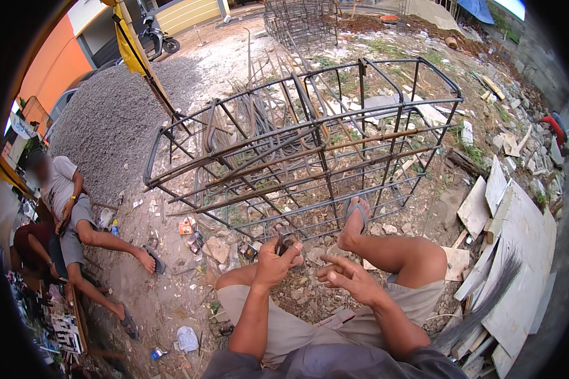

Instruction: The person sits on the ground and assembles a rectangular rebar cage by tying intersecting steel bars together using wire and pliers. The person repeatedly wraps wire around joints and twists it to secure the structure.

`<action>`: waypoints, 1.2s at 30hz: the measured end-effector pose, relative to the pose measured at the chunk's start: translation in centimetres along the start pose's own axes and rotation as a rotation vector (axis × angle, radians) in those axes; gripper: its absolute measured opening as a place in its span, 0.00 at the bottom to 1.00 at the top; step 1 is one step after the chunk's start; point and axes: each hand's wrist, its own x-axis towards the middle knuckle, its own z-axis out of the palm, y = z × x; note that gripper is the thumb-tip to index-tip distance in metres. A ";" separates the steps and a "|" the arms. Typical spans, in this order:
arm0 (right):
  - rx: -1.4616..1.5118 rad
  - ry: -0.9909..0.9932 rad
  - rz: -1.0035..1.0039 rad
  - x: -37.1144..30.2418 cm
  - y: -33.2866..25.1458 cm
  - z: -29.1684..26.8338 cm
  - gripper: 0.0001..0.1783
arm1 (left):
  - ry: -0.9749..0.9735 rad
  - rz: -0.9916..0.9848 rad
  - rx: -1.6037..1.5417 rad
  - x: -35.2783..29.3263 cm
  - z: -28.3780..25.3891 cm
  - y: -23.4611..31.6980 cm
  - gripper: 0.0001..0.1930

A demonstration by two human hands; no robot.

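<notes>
My left hand (pixel 273 260) is closed around a small dark metal tool (pixel 286 240); most of it is hidden in the fist, so its exact kind is unclear. My right hand (pixel 353 282) is held a little to the right and lower, its fingers loosely apart and nothing visible in them. Just beyond both hands stands a long rebar cage (pixel 322 148) of dark bars joined by square stirrups. Rusty bars run along its near side. My sandaled foot (pixel 356 216) rests against the cage's lower near edge.
A bundle of thin wire (pixel 487 300) lies on my right by stacked broken boards (pixel 528 252). At left, a person (pixel 76 208) sits with legs stretched out. Behind are a gravel heap (pixel 107 120) and another rebar cage (pixel 300 25). Stones and litter cover the ground.
</notes>
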 end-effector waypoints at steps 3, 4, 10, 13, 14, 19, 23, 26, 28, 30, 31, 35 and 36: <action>0.013 0.060 0.001 3.3 -1.6 2.5 0.24 | -0.035 -0.045 0.054 -0.2 0.9 2.0 0.06; -0.044 0.041 -0.013 4.1 -1.8 3.2 0.20 | -0.026 -0.052 0.076 -0.3 0.9 2.6 0.06; -0.390 0.619 -0.319 9.7 3.0 1.6 0.09 | -0.186 -0.320 -0.237 -0.9 0.2 0.6 0.21; -0.605 0.826 -0.377 10.9 3.5 0.0 0.11 | -0.502 -0.468 -0.468 -1.1 -1.0 -5.3 0.31; -0.645 0.861 -0.373 11.0 3.7 -0.9 0.13 | -0.512 -0.504 -0.525 -1.5 -0.2 -6.7 0.32; -0.416 0.915 -0.399 10.1 4.5 -8.3 0.11 | -0.564 -0.298 -1.081 -2.3 1.4 -10.4 0.34; -0.250 0.832 -0.441 8.5 1.0 -5.4 0.09 | -0.274 -0.429 -0.880 -3.2 1.2 -11.6 0.34; -0.116 0.609 -0.462 9.7 -1.2 -0.4 0.08 | -0.286 -0.605 -0.338 -2.4 3.3 -16.5 0.32; 0.025 0.505 -0.482 10.7 -1.0 0.6 0.07 | -0.120 -0.222 0.407 -2.3 2.6 -18.1 0.31; 0.246 0.474 -0.416 11.6 -2.0 0.2 0.05 | 0.071 0.019 0.440 -1.0 0.9 -12.8 0.30; 0.364 0.471 -0.374 11.8 -2.2 0.0 0.05 | 0.249 0.174 0.447 0.7 -0.6 -7.7 0.25; 0.707 0.314 -0.168 10.6 -2.3 -0.3 0.07 | 0.797 1.049 1.275 5.3 -6.0 13.6 0.33; 0.648 0.288 -0.198 10.7 -2.2 0.4 0.07 | 0.790 1.090 1.444 6.1 -7.0 16.5 0.38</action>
